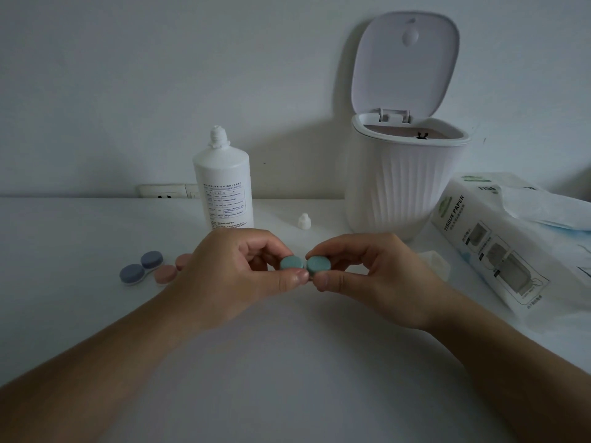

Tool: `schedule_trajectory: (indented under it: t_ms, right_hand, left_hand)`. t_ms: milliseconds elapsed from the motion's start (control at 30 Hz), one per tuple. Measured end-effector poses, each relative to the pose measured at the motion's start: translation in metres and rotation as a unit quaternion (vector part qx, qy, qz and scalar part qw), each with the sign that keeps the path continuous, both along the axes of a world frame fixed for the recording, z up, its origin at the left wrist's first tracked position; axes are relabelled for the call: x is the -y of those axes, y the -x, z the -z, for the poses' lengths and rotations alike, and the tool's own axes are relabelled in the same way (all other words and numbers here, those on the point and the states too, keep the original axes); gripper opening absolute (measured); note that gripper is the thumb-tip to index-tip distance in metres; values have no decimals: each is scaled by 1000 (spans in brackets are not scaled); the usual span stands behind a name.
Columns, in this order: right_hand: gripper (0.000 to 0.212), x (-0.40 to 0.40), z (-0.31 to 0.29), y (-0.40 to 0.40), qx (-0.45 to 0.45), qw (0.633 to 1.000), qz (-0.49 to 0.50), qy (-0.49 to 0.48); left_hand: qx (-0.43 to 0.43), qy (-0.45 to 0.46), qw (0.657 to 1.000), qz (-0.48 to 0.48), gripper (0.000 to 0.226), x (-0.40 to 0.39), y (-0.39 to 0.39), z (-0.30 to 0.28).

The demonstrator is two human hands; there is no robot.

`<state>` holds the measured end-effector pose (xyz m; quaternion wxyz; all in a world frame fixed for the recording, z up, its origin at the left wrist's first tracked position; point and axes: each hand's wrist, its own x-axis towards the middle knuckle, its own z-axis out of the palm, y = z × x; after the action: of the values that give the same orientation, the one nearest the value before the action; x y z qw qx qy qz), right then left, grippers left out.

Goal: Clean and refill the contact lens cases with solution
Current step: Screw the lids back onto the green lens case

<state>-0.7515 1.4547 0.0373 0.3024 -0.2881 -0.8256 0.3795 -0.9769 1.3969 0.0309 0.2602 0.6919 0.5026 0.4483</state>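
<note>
White table (pixel 287 362): three lens cases (pixel 303 265)

The lens case (pixel 303 265) pinched between the left hand (pixel 230 276) and right hand (pixel 367 276) has teal caps. Left of the left hand lie a case with slate-blue caps (pixel 141 267) and, partly behind that hand, one with pink caps (pixel 169 272). Beyond the hands, the bottle (pixel 222 187) is white with grey print, its loose cap (pixel 304 221) white. The bin (pixel 403 183) is white, vertically ribbed. Right of the right hand, the tissue pack (pixel 492 251) is white with dark lettering and a green logo.
</note>
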Motion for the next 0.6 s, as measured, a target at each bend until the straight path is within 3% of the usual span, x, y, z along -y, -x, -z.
schedule_trajectory:
  t_ms: [233, 600]
  right_hand:
    - [24, 1, -1, -1, 5, 1000, -18, -8]
    - [23, -1, 1, -1, -3, 999, -41, 7]
  left_hand:
    - [36, 35, 998, 32, 29, -3, 5, 2]
    - [61, 58, 994, 71, 22, -1, 5, -1]
